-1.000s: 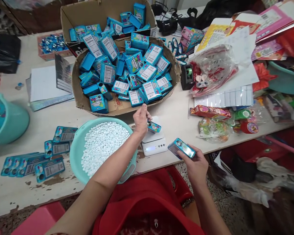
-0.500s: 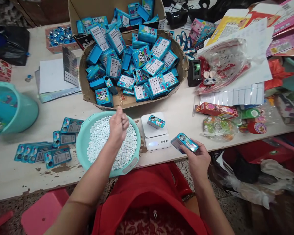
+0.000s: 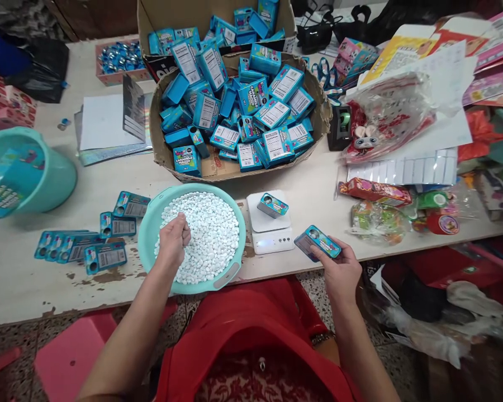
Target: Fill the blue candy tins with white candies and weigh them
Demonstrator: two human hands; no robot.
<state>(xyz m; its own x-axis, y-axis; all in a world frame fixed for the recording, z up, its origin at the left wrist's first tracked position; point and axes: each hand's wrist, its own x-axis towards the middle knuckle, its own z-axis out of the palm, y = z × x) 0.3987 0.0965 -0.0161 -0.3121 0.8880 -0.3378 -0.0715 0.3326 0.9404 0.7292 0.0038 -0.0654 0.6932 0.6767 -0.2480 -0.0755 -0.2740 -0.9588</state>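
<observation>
One head-worn view looks forward and steeply down from the near edge of the table [image 3: 314,190], close over the bowl [image 3: 150,226]; the carton [image 3: 157,134] sits far.

Even, diffuse light fills the wide-angle view (straight lines bow toward the corners). The left hand [image 3: 174,240] casts only a faint shadow on the small white oval tablets [image 3: 209,223]; the glossy blue rectangular tin [image 3: 321,241] in the right hand [image 3: 339,271] shows a mild sheen.
</observation>
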